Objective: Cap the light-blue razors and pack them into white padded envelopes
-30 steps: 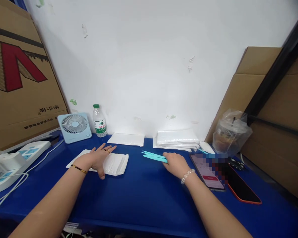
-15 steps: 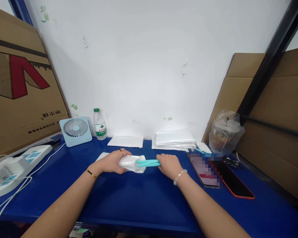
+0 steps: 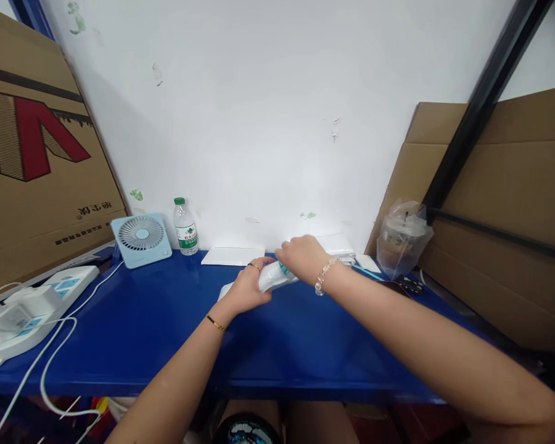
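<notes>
At the bottom of the frame, below the table, your legs are partly visible. Your two forearms come up from the lower part of the frame, and the hands meet a little below its centre. Your left hand is bent around a white bag, with the thumb on the near side, and it holds this bag above the table. Your right hand is curled closed at the right end of the bag, on some turquoise strips; only a small part of them can be seen, and how deep they sit in the bag I cannot tell.

At the left edge lies a white power strip with plugs and cables. Farther back, left of centre, stand a light blue fan and, just beside it, a bottle with a green cap. A flat white packet lies near the wall; behind your right hand there is a white stack, partly hidden. On the right side, a drink cup stands inside a clear plastic bag, before brown cardboard.
</notes>
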Demonstrator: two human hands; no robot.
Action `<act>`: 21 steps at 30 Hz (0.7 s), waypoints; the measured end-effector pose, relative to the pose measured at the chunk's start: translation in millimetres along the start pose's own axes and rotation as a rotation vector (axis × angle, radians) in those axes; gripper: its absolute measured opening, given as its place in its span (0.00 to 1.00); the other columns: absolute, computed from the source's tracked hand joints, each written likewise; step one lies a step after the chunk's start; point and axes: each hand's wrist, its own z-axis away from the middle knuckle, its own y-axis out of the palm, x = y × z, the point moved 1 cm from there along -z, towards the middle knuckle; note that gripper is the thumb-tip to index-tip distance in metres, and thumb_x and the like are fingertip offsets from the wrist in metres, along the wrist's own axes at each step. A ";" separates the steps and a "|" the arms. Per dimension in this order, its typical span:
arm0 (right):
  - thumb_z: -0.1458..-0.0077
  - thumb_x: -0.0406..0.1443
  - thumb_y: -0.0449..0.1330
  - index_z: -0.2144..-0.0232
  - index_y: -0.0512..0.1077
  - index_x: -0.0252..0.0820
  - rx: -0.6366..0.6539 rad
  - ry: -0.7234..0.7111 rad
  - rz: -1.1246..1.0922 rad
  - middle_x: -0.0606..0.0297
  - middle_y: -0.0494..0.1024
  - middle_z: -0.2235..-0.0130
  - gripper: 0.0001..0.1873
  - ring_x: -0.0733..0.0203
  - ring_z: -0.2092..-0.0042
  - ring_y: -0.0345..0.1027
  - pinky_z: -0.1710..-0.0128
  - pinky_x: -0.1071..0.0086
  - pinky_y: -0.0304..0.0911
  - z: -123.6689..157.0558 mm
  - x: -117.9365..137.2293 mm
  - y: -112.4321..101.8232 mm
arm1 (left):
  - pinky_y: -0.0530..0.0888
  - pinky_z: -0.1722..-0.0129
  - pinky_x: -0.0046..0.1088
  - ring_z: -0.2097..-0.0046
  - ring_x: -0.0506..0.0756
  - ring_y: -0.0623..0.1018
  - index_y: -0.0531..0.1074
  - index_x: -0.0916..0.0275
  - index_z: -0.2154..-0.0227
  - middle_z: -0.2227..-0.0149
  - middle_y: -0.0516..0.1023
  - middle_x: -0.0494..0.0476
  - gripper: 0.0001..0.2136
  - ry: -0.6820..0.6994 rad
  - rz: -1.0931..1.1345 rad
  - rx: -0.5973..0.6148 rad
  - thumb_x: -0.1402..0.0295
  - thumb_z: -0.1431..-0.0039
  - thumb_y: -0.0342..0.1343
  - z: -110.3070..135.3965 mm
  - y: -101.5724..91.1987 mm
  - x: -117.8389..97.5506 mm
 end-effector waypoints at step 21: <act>0.54 0.36 0.62 0.58 0.72 0.44 0.124 -0.316 -0.616 0.63 0.73 0.55 0.17 0.58 0.56 0.65 0.58 0.67 0.59 11.8 -38.5 -98.4 | 0.65 0.57 0.32 0.55 0.58 0.69 0.54 0.59 0.44 0.53 0.68 0.59 0.35 0.032 0.923 0.041 0.67 0.57 0.62 11.0 -7.5 -22.5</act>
